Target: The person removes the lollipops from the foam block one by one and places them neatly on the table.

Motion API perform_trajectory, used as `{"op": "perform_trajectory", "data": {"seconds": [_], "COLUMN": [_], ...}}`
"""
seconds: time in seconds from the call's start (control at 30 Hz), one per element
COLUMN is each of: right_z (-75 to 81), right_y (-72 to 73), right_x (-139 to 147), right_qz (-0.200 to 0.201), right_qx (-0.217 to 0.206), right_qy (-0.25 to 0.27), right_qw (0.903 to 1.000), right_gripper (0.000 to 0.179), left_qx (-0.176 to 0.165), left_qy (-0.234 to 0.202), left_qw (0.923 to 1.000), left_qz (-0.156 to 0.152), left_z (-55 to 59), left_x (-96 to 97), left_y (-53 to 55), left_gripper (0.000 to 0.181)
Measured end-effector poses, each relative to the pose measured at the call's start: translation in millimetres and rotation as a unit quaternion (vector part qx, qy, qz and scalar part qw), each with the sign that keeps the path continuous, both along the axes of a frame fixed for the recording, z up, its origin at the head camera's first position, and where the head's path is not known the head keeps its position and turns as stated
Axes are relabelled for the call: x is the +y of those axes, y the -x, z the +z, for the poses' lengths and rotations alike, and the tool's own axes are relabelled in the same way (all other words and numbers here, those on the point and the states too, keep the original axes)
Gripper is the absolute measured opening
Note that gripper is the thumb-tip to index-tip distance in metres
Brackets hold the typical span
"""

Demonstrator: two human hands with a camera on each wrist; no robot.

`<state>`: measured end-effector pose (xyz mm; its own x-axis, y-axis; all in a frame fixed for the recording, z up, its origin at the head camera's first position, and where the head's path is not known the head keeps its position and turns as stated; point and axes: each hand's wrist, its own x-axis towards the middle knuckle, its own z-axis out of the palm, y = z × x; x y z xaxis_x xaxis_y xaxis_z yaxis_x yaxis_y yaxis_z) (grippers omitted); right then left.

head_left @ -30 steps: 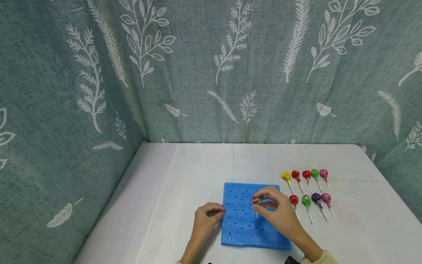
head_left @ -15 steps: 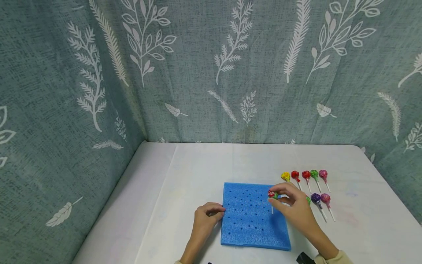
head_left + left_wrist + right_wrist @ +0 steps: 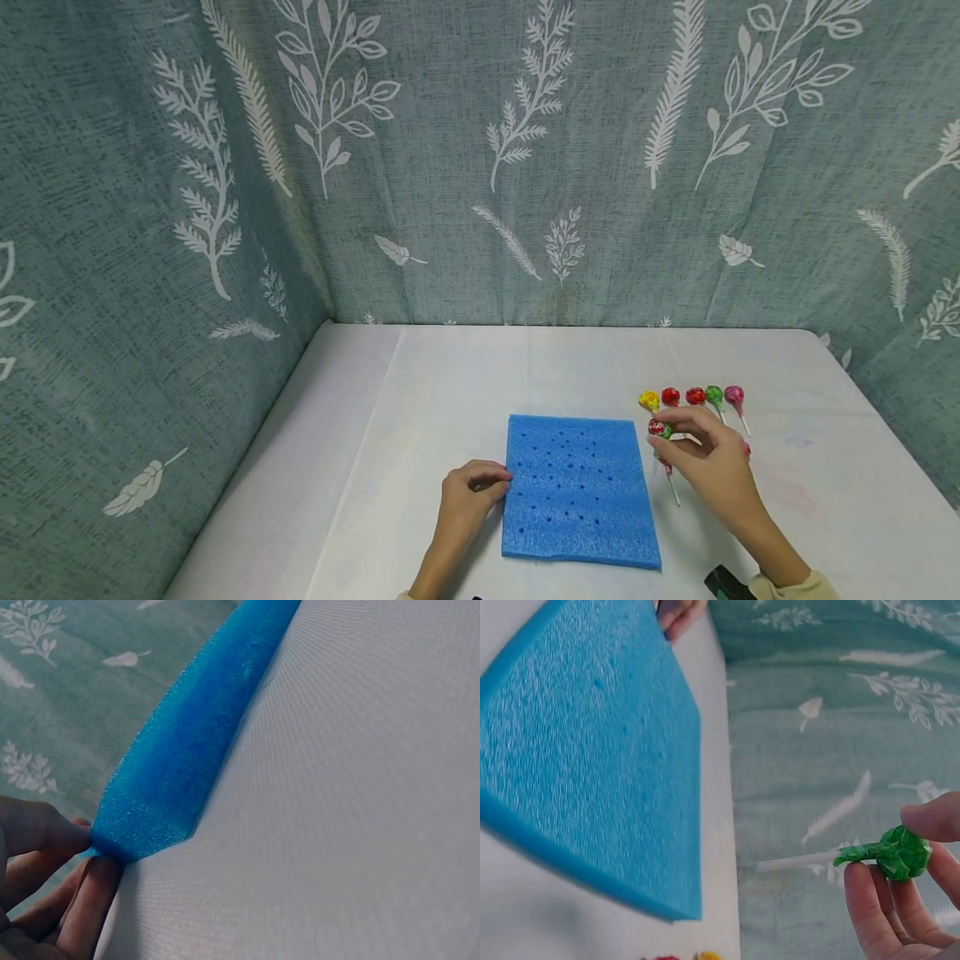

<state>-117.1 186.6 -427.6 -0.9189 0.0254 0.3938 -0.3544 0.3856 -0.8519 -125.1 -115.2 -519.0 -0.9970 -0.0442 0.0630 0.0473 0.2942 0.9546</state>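
Observation:
My right hand point(image 3: 716, 471) pinches a wrapped lollipop point(image 3: 659, 428) by its candy head, above the table just right of the foam board. In the right wrist view the green wrapper point(image 3: 904, 853) sits between thumb and fingers, the white stick pointing free to the left. A blue foam board point(image 3: 573, 500) with rows of small holes lies flat on the table. At its left edge my left hand point(image 3: 465, 498) pinches the foam between thumb and fingers; the left wrist view shows the fingertips at the foam's edge point(image 3: 142, 825).
Beyond and beside my right hand lie several more lollipops, among them a yellow one point(image 3: 648, 401), a green one point(image 3: 714, 394) and a pink one point(image 3: 734, 395). My hand hides part of the nearer row. A patterned green curtain point(image 3: 450, 167) hangs behind the white table point(image 3: 420, 392).
My right hand has carried the lollipop to the right, from over the foam board to over the nearer row of lollipops. The left hand and the board have stayed in place.

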Motion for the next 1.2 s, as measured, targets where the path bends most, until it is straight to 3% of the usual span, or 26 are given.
{"op": "perform_trajectory", "data": {"seconds": [0.33,1.2], "right_z": [2.1,0.0], "right_y": [0.2,-3.5], "right_x": [17,51], "right_qz": [-0.054,-0.123], "right_qx": [0.005,-0.024], "right_qy": [-0.039,-0.074], "right_qw": [0.9978,0.9894], "right_gripper": [0.028,0.032], "left_qx": [-0.001,0.002], "left_qy": [0.001,-0.014], "left_qw": [1.0,0.9999], "left_qz": [0.003,0.004], "left_z": [1.0,0.8], "left_x": [0.2,0.4], "left_y": [-0.8,-1.6], "left_gripper": [0.015,0.014]}}
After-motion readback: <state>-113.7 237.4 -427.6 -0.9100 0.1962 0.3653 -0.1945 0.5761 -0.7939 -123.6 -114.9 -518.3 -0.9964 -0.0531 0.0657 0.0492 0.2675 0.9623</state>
